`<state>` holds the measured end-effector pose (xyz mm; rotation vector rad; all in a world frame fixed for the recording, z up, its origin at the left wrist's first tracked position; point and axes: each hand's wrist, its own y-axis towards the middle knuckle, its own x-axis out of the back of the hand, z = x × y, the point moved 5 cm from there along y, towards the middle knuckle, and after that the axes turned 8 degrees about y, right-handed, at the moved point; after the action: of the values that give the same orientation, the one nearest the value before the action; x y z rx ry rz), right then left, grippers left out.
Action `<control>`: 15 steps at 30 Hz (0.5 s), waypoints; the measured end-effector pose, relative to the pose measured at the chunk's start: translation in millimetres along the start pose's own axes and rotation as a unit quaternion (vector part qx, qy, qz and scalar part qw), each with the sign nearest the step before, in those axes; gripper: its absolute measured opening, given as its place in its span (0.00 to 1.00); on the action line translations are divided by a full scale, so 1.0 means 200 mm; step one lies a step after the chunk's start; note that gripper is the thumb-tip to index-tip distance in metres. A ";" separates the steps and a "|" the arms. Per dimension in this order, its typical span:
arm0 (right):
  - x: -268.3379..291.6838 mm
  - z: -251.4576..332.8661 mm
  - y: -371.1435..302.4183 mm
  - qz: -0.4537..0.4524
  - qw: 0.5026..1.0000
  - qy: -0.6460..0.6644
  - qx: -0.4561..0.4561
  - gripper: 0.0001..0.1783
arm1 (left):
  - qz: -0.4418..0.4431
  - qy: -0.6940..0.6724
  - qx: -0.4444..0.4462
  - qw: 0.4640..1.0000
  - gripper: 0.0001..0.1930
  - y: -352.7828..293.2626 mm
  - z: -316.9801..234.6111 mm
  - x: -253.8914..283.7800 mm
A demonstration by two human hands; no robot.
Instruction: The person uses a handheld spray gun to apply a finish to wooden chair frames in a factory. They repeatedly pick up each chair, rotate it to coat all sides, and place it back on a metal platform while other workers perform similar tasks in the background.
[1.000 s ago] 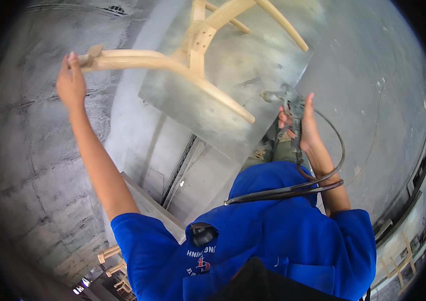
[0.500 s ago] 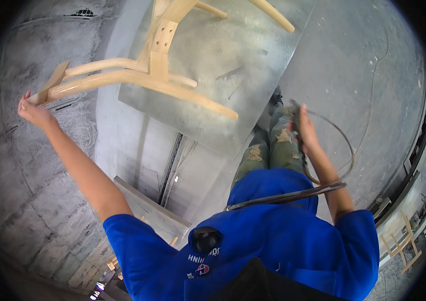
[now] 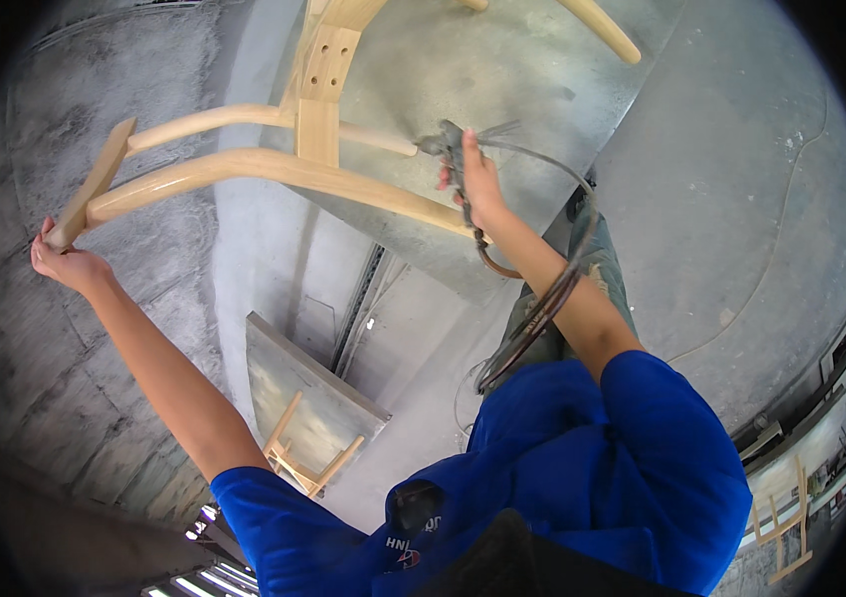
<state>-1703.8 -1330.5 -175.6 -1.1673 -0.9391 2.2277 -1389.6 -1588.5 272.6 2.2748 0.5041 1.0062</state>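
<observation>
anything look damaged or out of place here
No clear damage shows on the wooden frame. One slightly odd thing: the spray gun's dark hose lies across the right forearm, where it could perhaps snag.

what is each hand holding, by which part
Left hand: pale wooden furniture frame, by its crosspiece end. Right hand: dark metal spray gun, by its handle.

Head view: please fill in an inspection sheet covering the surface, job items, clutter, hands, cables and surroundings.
Surface: grey panel, patchy.
Job items: pale wooden frame; spray gun.
Clutter: second frame, lower left.
Hands: left hand grips the wooden frame's crosspiece end; right hand holds the spray gun.
Cables: dark hose looped by the right forearm; thin cord on the floor.
Surroundings: third frame, lower right.
</observation>
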 end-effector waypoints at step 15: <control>0.01 0.38 -0.59 0.031 0.922 -0.256 0.288 0.35 | -0.027 -0.110 0.022 0.993 0.13 -0.05 -0.03 -0.01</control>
<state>-1759.6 -1277.1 -58.1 -0.3585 -0.3492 2.6546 -1397.4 -1579.9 268.4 2.3612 0.4946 0.7134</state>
